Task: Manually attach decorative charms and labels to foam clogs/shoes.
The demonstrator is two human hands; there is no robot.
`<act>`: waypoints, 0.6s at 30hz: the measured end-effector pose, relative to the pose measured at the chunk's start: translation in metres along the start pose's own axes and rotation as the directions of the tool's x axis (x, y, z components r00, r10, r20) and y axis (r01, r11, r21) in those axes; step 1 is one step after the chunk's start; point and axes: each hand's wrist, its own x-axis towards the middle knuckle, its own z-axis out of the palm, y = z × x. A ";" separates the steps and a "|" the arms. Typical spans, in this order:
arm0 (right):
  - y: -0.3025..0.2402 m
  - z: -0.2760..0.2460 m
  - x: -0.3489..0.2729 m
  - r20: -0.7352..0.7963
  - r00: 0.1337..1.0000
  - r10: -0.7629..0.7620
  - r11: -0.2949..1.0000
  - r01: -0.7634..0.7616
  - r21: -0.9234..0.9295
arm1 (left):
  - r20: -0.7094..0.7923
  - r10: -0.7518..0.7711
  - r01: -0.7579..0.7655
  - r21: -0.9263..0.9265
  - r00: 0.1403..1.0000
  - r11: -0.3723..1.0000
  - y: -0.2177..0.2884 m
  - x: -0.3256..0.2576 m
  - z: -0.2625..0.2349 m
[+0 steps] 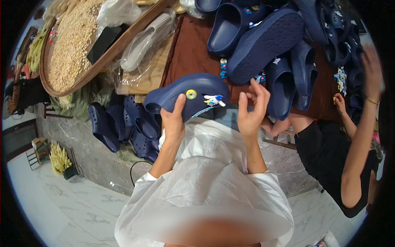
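Observation:
My left hand (173,123) grips a navy blue clog (170,92) by its side, thumb on top, and holds it over my lap. A yellow ring-shaped charm (191,94) and a white and blue figure charm (214,100) sit on the clog's upper. To the right of the clog, my right hand (253,109) is raised with thumb and fingers apart and nothing visible between them. Just beyond it, small blue and white charms (260,77) lie by the upturned sole of another navy clog (267,45).
Several navy clogs (282,88) crowd the brown tabletop (187,49), and more (142,123) are bunched at left. A round basket of pale grains (70,49) holds a black phone (105,43). Beside it lies a bagged white clog (144,45). Another person's arm (358,152) reaches in at right.

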 end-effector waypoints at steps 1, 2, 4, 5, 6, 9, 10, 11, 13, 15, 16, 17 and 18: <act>0.004 0.002 0.010 -0.021 0.997 0.078 0.995 -0.079 -0.053 | -0.009 -0.059 0.059 -0.038 0.998 0.998 0.003 0.003 -0.001; 0.020 0.002 0.015 0.065 0.990 0.123 0.987 -0.115 -0.117 | 0.005 -0.097 0.097 -0.062 0.995 0.993 0.003 0.006 -0.002; 0.039 0.013 0.025 0.003 0.996 0.088 0.974 -0.085 -0.209 | 0.013 -0.133 0.134 -0.113 0.991 0.985 0.003 0.009 0.000; 0.045 0.019 0.030 -0.037 0.998 0.057 0.953 -0.065 -0.295 | 0.002 -0.172 0.170 -0.162 0.985 0.972 0.003 0.010 0.001; 0.045 0.025 0.034 -0.042 0.994 0.102 0.962 -0.109 -0.250 | -0.006 -0.174 0.170 -0.167 0.985 0.971 0.002 0.009 -0.001; 0.040 0.035 0.041 -0.079 0.993 0.088 0.937 -0.109 -0.332 | 0.010 -0.205 0.202 -0.240 0.979 0.950 -0.001 0.011 -0.006; 0.041 0.038 0.041 -0.087 0.992 0.095 0.937 -0.118 -0.329 | 0.009 -0.216 0.211 -0.256 0.976 0.943 -0.002 0.011 -0.007; 0.041 0.040 0.042 -0.098 0.992 0.084 0.939 -0.112 -0.326 | 0.022 -0.206 0.205 -0.258 0.978 0.944 -0.003 0.011 -0.008; 0.042 0.041 0.044 -0.096 0.990 0.102 0.956 -0.124 -0.265 | 0.039 -0.234 0.234 -0.323 0.971 0.917 -0.002 0.010 -0.007; 0.041 0.040 0.046 -0.118 0.990 0.076 0.969 -0.101 -0.223 | 0.055 -0.224 0.229 -0.330 0.973 0.916 -0.004 0.012 -0.011; 0.039 0.037 0.045 -0.132 0.988 0.075 0.972 -0.103 -0.212 | 0.079 -0.222 0.236 -0.300 0.972 0.924 -0.004 0.012 -0.011; 0.037 0.033 0.043 -0.147 0.986 0.076 0.974 -0.105 -0.202 | 0.102 -0.222 0.242 -0.269 0.970 0.932 -0.005 0.013 -0.011; 0.032 0.029 0.041 -0.172 0.984 0.047 0.980 -0.078 -0.182 | 0.086 -0.246 0.261 -0.291 0.965 0.920 -0.003 0.012 -0.010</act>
